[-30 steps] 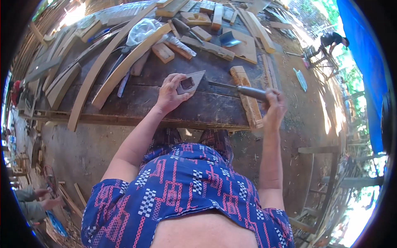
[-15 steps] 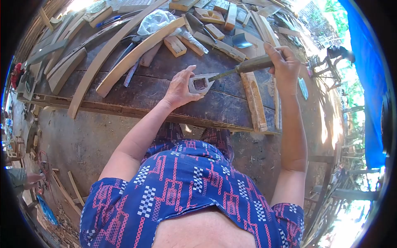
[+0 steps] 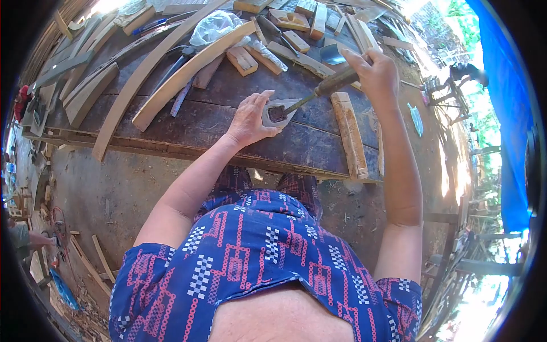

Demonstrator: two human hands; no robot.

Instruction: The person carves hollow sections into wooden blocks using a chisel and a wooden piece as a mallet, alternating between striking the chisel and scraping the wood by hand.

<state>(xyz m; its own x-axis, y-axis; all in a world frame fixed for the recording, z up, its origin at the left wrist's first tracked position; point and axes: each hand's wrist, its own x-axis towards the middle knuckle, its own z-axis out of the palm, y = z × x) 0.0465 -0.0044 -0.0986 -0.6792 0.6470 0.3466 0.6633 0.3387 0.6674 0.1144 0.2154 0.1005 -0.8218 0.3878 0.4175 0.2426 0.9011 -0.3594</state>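
Observation:
My left hand (image 3: 250,121) holds a small pale grey block (image 3: 266,118) on the dark bench, with the thumb at its near side and the fingers at its far side. A squarish recess with a dark inside (image 3: 277,113) opens in the block's top. My right hand (image 3: 376,77) is closed round the thick handle of a chisel-like tool (image 3: 330,84). Its narrow metal shaft slopes down to the left, and its tip is at the recess; how deep it reaches I cannot tell.
Long curved wooden pieces (image 3: 191,77) lie on the bench (image 3: 222,108) to the left. Beyond my hands are wood offcuts (image 3: 242,61), a clear plastic bag (image 3: 213,29) and a shiny metal blade (image 3: 332,55). A wooden bar (image 3: 349,137) lies near the right end. Another person's arm (image 3: 43,239) shows far left.
My right hand has moved left and slightly away from me, tilting the tool more steeply. Its tip has shifted from the block's right end to the recess. My left hand stays on the block.

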